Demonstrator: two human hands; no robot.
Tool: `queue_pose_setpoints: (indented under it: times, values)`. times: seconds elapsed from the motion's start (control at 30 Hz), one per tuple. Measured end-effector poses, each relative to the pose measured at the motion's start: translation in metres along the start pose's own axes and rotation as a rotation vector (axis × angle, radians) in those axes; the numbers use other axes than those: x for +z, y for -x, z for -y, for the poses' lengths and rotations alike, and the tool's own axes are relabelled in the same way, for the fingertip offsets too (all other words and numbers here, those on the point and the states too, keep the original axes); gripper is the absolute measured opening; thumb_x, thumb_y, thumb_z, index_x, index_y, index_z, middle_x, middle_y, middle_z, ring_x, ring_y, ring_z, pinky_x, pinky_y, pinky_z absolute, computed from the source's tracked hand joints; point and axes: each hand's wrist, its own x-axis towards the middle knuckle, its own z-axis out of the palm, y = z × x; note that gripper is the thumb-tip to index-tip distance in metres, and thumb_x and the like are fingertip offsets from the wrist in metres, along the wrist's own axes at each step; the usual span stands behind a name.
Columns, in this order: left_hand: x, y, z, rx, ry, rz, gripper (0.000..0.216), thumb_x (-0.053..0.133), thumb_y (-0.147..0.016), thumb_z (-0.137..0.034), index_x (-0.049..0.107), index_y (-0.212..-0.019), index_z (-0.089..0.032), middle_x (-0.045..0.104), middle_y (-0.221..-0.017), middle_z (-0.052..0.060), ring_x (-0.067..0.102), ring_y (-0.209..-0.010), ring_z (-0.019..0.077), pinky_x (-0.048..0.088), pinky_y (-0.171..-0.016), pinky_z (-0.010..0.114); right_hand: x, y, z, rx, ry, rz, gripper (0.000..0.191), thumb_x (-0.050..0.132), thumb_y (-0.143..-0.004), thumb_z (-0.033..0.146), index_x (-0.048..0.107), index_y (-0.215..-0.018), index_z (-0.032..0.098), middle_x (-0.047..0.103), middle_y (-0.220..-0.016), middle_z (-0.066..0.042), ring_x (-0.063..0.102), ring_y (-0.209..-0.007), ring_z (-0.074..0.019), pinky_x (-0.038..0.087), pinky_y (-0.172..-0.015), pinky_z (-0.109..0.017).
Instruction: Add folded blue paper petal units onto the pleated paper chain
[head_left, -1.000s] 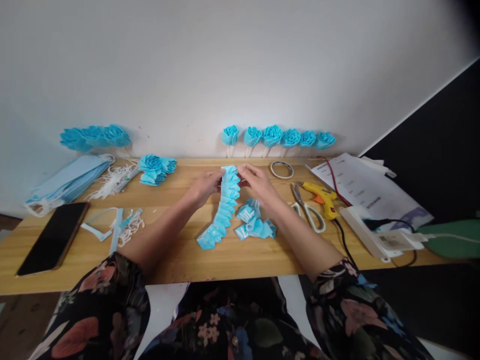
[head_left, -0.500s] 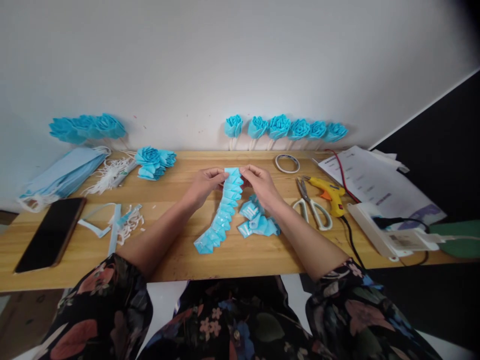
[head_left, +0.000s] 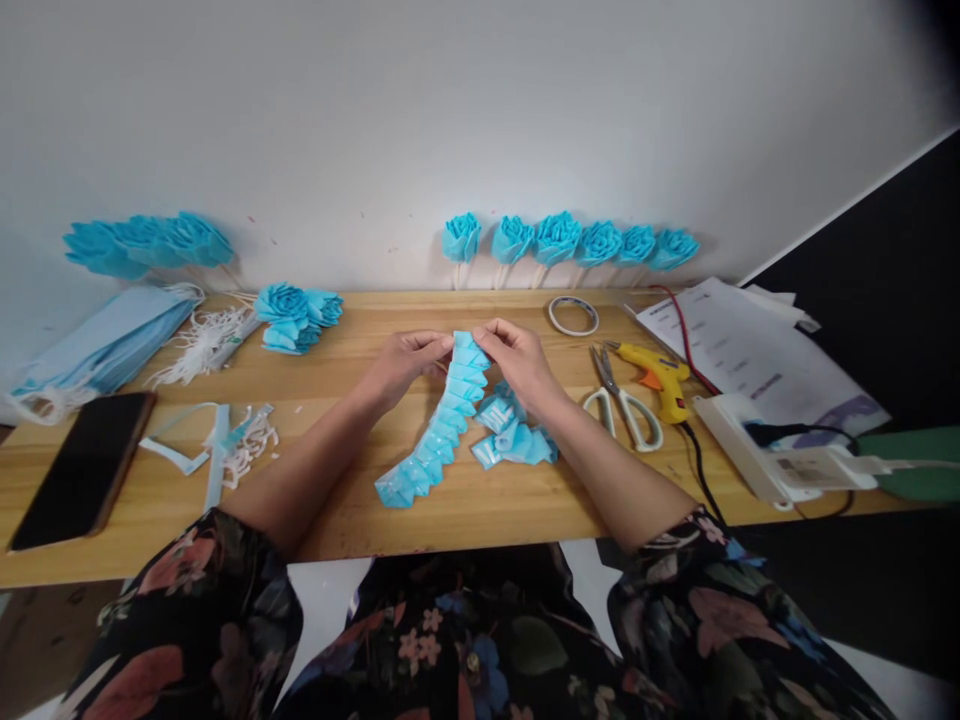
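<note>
A long blue pleated strip [head_left: 439, 430], folded in zigzag points along its right edge, runs from between my hands down toward the table's front. My left hand [head_left: 412, 362] pinches the strip's top left edge between thumb and fingers. At the top right corner my right hand [head_left: 516, 358] grips the same strip, thumb on the near side. Several more folded blue pieces [head_left: 514, 430] lie in a loose pile under my right wrist, partly hidden by it. The strip's lower end rests on or just above the wooden table; I cannot tell which.
Scissors [head_left: 621, 400], a yellow glue gun [head_left: 660, 378], a tape roll [head_left: 573, 316], papers [head_left: 772, 350] and a white power strip [head_left: 750, 450] lie right. Blue flowers [head_left: 559, 240] lean on the wall. Left are face masks [head_left: 105, 335], a phone [head_left: 82, 470], white ear loops [head_left: 202, 345] and scraps [head_left: 217, 450].
The view has shifted slightly. Both hands still hold the strip's top end, which has tilted a little to the right.
</note>
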Motion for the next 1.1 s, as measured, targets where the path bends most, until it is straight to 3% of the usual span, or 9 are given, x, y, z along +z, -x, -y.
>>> queue_pose_setpoints:
  times: [0.3,0.47,0.63,0.73,0.9,1.1]
  values:
    - [-0.002,-0.003,-0.004,0.007,-0.133,-0.055,0.025,0.079,-0.075,-0.035,0.070,-0.064,-0.015,0.065,-0.057,0.001,0.056,-0.050,0.0108,0.045,-0.054,0.023,0.001,0.001,0.000,0.029,-0.066,0.017,0.036,0.068,-0.082,0.049,0.057,-0.063,0.021,0.051,-0.061,0.004,0.046,-0.061,-0.0114,0.039,-0.061,-0.027]
    - [-0.001,-0.003,-0.005,0.026,-0.101,-0.155,0.023,0.073,-0.079,-0.029,0.067,-0.062,-0.014,0.063,-0.057,0.002,0.056,-0.051,0.0114,0.046,-0.054,0.024,0.000,0.001,0.005,0.129,-0.181,0.029,0.044,0.070,-0.076,0.066,0.069,-0.081,0.022,0.063,-0.075,0.000,0.057,-0.067,-0.0146,0.049,-0.065,-0.029]
    - [0.000,-0.004,-0.005,0.025,-0.061,-0.216,0.023,0.072,-0.080,-0.029,0.067,-0.064,-0.014,0.064,-0.060,0.002,0.057,-0.053,0.0122,0.047,-0.056,0.026,0.002,0.004,0.005,0.137,-0.156,0.114,0.044,0.070,-0.077,0.066,0.065,-0.075,0.022,0.062,-0.076,0.000,0.058,-0.072,-0.0158,0.049,-0.068,-0.029]
    - [0.001,-0.003,-0.005,0.028,-0.074,-0.211,0.023,0.072,-0.080,-0.028,0.067,-0.063,-0.014,0.063,-0.059,0.002,0.056,-0.053,0.0121,0.046,-0.056,0.026,0.004,0.004,0.002,0.132,-0.119,0.132,0.040,0.073,-0.076,0.059,0.060,-0.070,0.022,0.058,-0.069,0.002,0.053,-0.067,-0.0141,0.046,-0.067,-0.029]
    - [0.002,-0.002,-0.005,0.054,-0.116,-0.171,0.025,0.071,-0.081,-0.029,0.066,-0.061,-0.015,0.061,-0.057,0.001,0.053,-0.050,0.0104,0.042,-0.053,0.024,0.002,0.002,-0.004,0.058,0.017,0.069,0.040,0.075,-0.074,0.050,0.050,-0.062,0.022,0.041,-0.059,0.006,0.036,-0.058,-0.0107,0.029,-0.058,-0.027]
    - [-0.004,-0.005,0.000,-0.003,0.067,-0.059,0.029,0.081,-0.073,-0.039,0.067,-0.066,-0.015,0.061,-0.061,0.001,0.052,-0.052,0.0096,0.039,-0.048,0.021,0.000,0.002,0.000,0.036,0.014,0.106,0.039,0.071,-0.077,0.050,0.048,-0.061,0.022,0.042,-0.060,0.005,0.036,-0.061,-0.0117,0.029,-0.060,-0.028]
